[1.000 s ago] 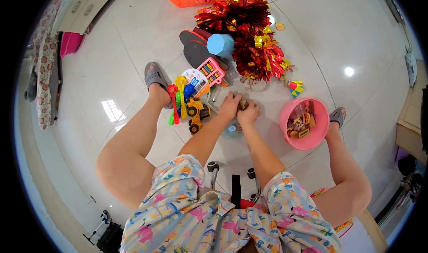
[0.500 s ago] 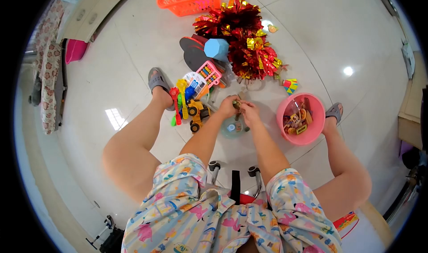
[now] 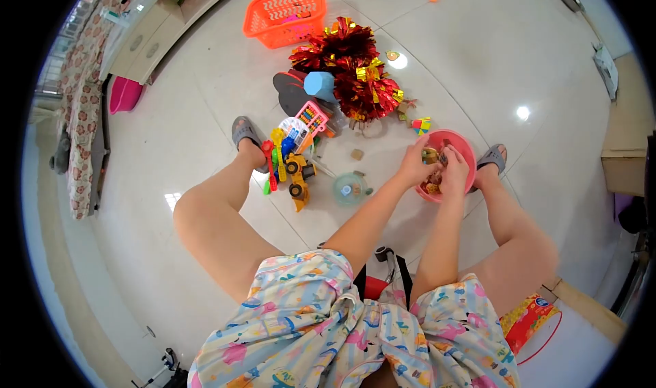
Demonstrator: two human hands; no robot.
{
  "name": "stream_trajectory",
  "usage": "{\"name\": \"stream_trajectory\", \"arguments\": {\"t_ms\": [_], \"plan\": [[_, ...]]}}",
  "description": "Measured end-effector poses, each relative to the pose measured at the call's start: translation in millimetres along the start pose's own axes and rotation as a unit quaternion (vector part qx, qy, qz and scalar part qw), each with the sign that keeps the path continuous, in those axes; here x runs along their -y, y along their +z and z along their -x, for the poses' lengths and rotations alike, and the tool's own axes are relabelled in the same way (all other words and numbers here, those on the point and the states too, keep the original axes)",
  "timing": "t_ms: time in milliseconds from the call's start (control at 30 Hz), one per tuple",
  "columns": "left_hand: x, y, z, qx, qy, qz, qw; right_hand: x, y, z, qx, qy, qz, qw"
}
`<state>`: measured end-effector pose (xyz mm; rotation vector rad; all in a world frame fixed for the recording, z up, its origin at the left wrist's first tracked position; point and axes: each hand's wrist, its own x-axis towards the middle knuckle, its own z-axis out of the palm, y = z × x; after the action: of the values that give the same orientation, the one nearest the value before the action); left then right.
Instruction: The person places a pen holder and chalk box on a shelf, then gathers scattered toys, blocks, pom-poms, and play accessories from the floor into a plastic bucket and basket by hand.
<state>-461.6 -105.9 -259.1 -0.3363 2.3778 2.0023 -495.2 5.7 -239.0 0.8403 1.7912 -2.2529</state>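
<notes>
Here, both hands in over the mouth of a round pink plastic bucket [image 3: 465,144]; left hand [image 3: 418,161] at its left rim, partly open and curved, thumb apart from fingers, with small tan and brown pieces [image 3: 430,156] showing in the gap; impossible to tell whether pinched there or lying in the bucket behind; right hand [image 3: 454,175] just beside the left, fingers bent inward above more pieces, grip too hidden to judge; just beyond the left hand, a small multicoloured cube [image 3: 424,124]; to the left of the left hand, on the pale glossy tiled floor [image 3: 383,213], a small square tan block [image 3: 357,154] and, near that block, a round translucent pale-teal plastic container [image 3: 339,194]; farther left of the left hand, a yellow toy loader [image 3: 296,172] with black wheels and a pink-framed toy abacus [image 3: 320,123] with coloured beads; farther beyond the left hand, shiny red-and-gold foil pom-poms [image 3: 355,90]; to the right of the right hand, a grey sandal [image 3: 489,158], worn on a foot.
</notes>
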Motion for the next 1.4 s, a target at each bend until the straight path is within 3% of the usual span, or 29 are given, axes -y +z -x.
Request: {"name": "stream_trajectory", "arguments": {"t_ms": [133, 233, 267, 333, 367, 433, 500, 600, 667, 800, 933, 1000, 1100, 1300, 1400], "plan": [[-21.6, -12.3, 26.7, 0.02, -0.109, 0.183, 0.977, -40.9, -27.4, -30.2, -0.127, -0.142, 0.166, 0.968], [44.2, -40.1, 41.5, -0.077, -0.16, 0.136, 0.975, -50.3, 6.4, 7.4, -0.144, -0.259, 0.261, 0.919], [64.6, -57.4, 48.7, -0.1, -0.179, 0.12, 0.971, -75.5, 9.3, 1.0, -0.093, -0.32, 0.329, 0.884], [155.5, -79.4, 59.0, -0.16, -0.167, -0.068, 0.97, -108.6, 34.6, 24.8, 0.042, -0.26, 0.372, 0.89], [163.8, -90.3, 67.3, -0.177, -0.157, -0.115, 0.965, -123.6, 40.1, 38.8, 0.115, -0.22, 0.415, 0.875], [176.7, -107.7, 85.3, -0.21, -0.133, -0.21, 0.946, -190.5, 33.5, 44.4, 0.12, -0.168, 0.507, 0.837], [195.9, -119.4, 91.3, -0.175, -0.164, -0.232, 0.943, -250.4, 18.7, 46.0, 0.098, -0.14, 0.575, 0.8], [195.1, -125.6, 94.1, -0.148, -0.184, -0.252, 0.939, -269.3, 21.1, 63.1, 0.058, -0.087, 0.459, 0.882], [181.3, -124.4, 94.1, -0.144, -0.207, -0.269, 0.93, -282.6, 24.6, 54.1, 0.063, -0.088, 0.461, 0.881], [178.7, -115.1, 100.8, -0.174, -0.269, -0.295, 0.9, -287.3, 43.6, 36.7, 0.047, -0.078, 0.464, 0.881], [195.1, -109.9, 108.4, -0.192, -0.343, -0.299, 0.87, -265.2, 87.6, 20.8, 0.074, -0.161, 0.483, 0.857], [204.4, -108.5, 110.1, -0.193, -0.358, -0.303, 0.862, -239.4, 117.1, 26.5, 0.074, -0.231, 0.505, 0.828], [188.6, -109.2, 108.0, -0.185, -0.393, -0.301, 0.849, -228.5, 135.6, 17.6, 0.207, -0.253, 0.563, 0.759], [189.8, -114.0, 114.7, -0.135, -0.402, -0.322, 0.846, -228.5, 131.6, -0.6, 0.302, -0.224, 0.675, 0.635], [183.1, -116.3, 119.5, -0.124, -0.377, -0.35, 0.849, -222.8, 97.6, 7.0, 0.274, -0.219, 0.649, 0.676]]}}
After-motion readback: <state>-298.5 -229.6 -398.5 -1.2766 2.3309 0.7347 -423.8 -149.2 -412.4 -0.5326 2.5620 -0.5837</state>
